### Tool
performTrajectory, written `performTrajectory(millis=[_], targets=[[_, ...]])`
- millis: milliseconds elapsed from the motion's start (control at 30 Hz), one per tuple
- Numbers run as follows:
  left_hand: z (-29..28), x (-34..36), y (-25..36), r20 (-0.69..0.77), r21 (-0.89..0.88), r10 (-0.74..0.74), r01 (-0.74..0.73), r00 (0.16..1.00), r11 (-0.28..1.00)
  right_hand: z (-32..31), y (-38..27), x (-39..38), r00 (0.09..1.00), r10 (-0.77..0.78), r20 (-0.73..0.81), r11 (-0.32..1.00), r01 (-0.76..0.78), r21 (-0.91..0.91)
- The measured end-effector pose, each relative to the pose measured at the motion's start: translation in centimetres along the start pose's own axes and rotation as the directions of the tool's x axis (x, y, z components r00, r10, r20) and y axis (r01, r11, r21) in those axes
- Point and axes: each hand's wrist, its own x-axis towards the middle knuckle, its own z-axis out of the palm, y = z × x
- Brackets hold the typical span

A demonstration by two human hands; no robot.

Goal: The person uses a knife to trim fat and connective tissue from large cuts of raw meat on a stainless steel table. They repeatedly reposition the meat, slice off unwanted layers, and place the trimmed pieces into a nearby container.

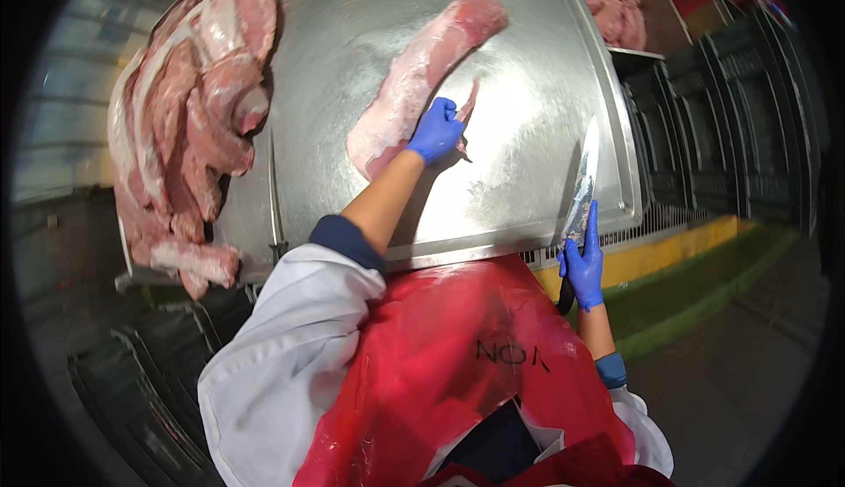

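Observation:
A long pork loin [422,69] lies slantwise on the metal table [343,12]. My left hand [437,128], in a blue glove, is closed on a thin strip of meat [471,104] beside the loin's right side. The strip sticks out above and below the fist. At the table's right front corner, my right hand [583,267], also gloved in blue, grips a knife [584,179]. Its blade points away from me, with scraps stuck near the handle, and its index finger stretches along the blade's base.
Several large cuts of meat [198,117] are heaped along the table's left side. A slim steel rod [274,188] lies next to them. Beyond the far right corner stands a tray of meat pieces [612,3]. Dark plastic crates [704,126] line the right.

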Motion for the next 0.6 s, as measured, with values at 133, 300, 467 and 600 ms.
performTrajectory(millis=[133, 300, 467, 600], targets=[[-6.9, -10.3, -0.2, -0.143, -0.326, 0.102, -0.144, 0.985, 0.935, -1.7, 0.1, 5.3, 0.992, 0.011, 0.123, 1.0, -0.009, -0.023], [-12.9, -29.2, 0.8, -0.482, -0.401, -0.1, -0.118, 0.871, 0.908, -2.3, -1.3, 13.0, 0.951, 0.0, 0.309, 0.989, 0.046, -0.144], [-15.2, -42.4, -7.3, -0.806, -0.331, -0.218, -0.113, 0.55, 0.937, 2.4, -3.1, 24.2, 0.875, -0.102, 0.473, 0.948, 0.23, -0.221], [-17.4, -53.0, -23.4, -0.793, -0.484, -0.562, 0.316, 0.237, 0.816, 10.1, -6.2, 31.8, 0.791, -0.219, 0.571, 0.886, 0.407, -0.223]])
